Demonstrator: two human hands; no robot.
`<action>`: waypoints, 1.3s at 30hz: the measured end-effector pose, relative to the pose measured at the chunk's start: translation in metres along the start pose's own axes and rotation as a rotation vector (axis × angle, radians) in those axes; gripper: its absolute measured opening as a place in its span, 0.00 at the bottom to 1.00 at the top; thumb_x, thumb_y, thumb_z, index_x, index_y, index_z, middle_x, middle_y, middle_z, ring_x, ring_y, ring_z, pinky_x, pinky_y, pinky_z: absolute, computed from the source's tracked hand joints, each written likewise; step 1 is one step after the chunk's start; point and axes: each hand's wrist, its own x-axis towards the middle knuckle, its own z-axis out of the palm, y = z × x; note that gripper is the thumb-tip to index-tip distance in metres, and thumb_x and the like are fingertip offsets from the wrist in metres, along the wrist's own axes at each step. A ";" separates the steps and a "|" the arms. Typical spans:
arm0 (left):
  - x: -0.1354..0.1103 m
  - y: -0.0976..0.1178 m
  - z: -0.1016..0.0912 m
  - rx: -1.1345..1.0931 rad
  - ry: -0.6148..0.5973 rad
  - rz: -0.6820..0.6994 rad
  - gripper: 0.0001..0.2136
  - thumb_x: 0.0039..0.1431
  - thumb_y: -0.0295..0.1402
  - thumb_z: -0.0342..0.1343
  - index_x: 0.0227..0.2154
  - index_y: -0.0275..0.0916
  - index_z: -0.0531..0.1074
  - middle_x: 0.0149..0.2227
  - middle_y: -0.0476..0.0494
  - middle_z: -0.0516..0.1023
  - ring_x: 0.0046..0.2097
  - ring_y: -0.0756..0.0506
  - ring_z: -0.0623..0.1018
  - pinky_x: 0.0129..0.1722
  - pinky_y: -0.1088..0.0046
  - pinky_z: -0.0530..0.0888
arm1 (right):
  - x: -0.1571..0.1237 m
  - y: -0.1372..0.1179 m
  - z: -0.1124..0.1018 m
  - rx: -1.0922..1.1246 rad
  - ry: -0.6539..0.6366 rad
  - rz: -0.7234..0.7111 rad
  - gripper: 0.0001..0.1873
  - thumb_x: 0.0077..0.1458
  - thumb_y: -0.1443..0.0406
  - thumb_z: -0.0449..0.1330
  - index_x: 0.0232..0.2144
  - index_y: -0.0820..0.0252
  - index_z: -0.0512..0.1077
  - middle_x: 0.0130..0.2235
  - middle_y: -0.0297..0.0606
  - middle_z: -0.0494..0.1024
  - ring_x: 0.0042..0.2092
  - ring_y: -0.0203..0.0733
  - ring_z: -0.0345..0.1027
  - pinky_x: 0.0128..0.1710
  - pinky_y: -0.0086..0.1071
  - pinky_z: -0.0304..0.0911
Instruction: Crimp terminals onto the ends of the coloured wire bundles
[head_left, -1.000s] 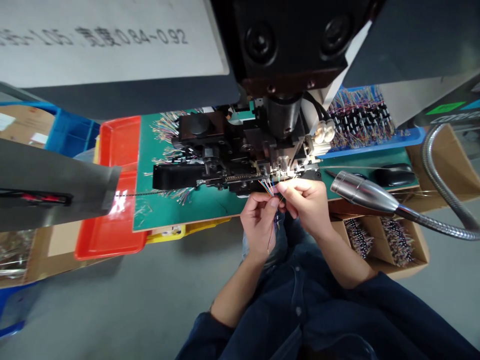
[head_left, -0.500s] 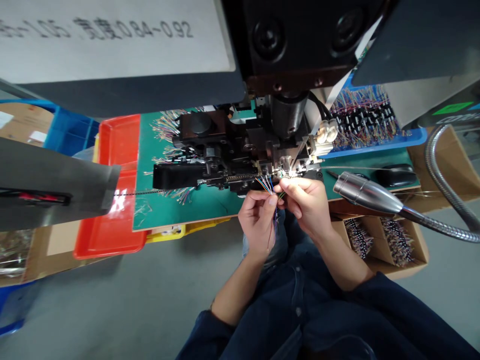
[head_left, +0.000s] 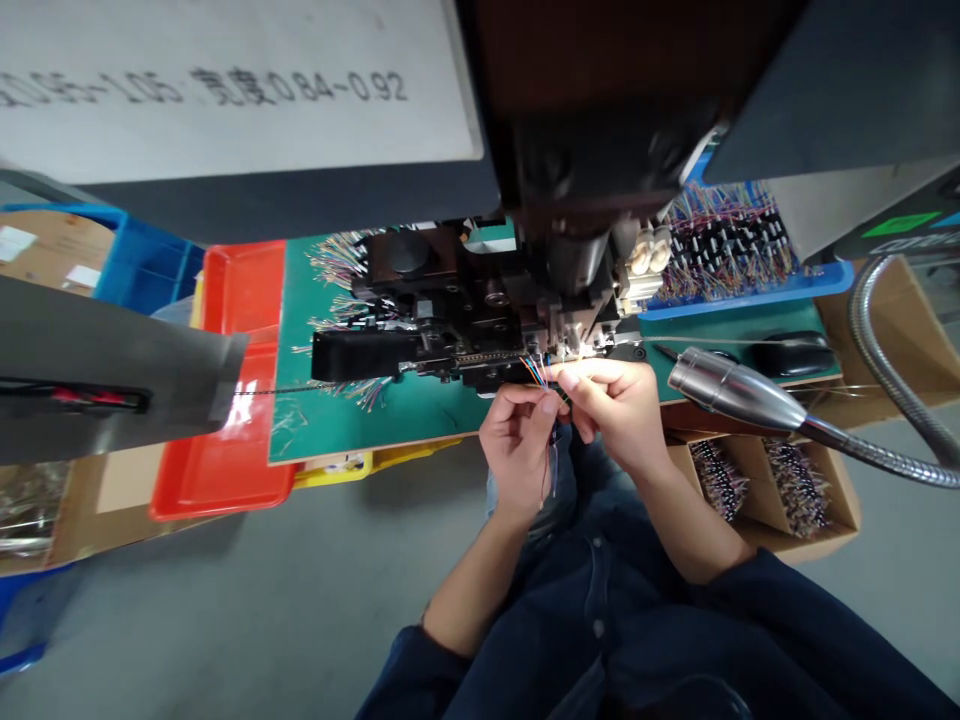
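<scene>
Wires (head_left: 533, 371), thin, multicoloured, fanned out

Below us spreads a grey floor (head_left: 300, 600); we see a green table (head_left: 352, 425) above it, with cartons (head_left: 834, 532) at either side.

Left hand (head_left: 521, 445) was held just below frame centre, thumb and forefinger pinched, other fingers curled. Right hand (head_left: 619, 405) was set close beside, slightly higher, fingertips pinched. Left forearm (head_left: 474, 585) and right forearm (head_left: 697, 520) were angled up from lower frame.
</scene>
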 end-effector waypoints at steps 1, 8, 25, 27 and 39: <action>-0.001 -0.001 -0.001 -0.001 -0.012 -0.015 0.10 0.69 0.40 0.75 0.39 0.43 0.81 0.31 0.52 0.82 0.29 0.50 0.82 0.36 0.72 0.84 | -0.001 -0.002 0.000 -0.020 -0.003 -0.020 0.14 0.67 0.53 0.74 0.37 0.56 0.91 0.18 0.27 0.73 0.18 0.31 0.59 0.21 0.29 0.57; -0.001 0.000 0.001 0.012 0.027 -0.018 0.13 0.68 0.41 0.77 0.35 0.41 0.80 0.30 0.52 0.81 0.30 0.51 0.80 0.34 0.75 0.82 | -0.003 0.002 -0.002 -0.028 0.059 -0.030 0.14 0.69 0.55 0.72 0.32 0.53 0.89 0.16 0.26 0.69 0.17 0.34 0.58 0.21 0.32 0.62; 0.001 0.000 0.003 0.023 0.037 0.033 0.11 0.69 0.42 0.76 0.37 0.43 0.82 0.33 0.50 0.84 0.33 0.50 0.82 0.36 0.74 0.82 | 0.002 0.006 -0.001 0.029 0.070 0.043 0.19 0.68 0.50 0.73 0.31 0.55 0.89 0.16 0.26 0.69 0.17 0.31 0.53 0.23 0.31 0.64; 0.000 0.000 0.002 0.030 0.033 0.019 0.11 0.69 0.42 0.75 0.37 0.43 0.82 0.32 0.50 0.84 0.33 0.50 0.82 0.36 0.74 0.82 | 0.002 0.005 -0.002 0.000 0.060 0.031 0.21 0.69 0.49 0.72 0.31 0.55 0.89 0.16 0.27 0.69 0.17 0.32 0.54 0.22 0.31 0.63; -0.005 -0.004 0.000 -0.010 -0.012 -0.034 0.11 0.70 0.40 0.74 0.36 0.42 0.80 0.31 0.52 0.80 0.30 0.50 0.80 0.34 0.74 0.81 | -0.001 0.006 -0.005 -0.029 0.015 0.037 0.19 0.69 0.48 0.72 0.35 0.55 0.90 0.17 0.26 0.69 0.18 0.33 0.56 0.20 0.30 0.57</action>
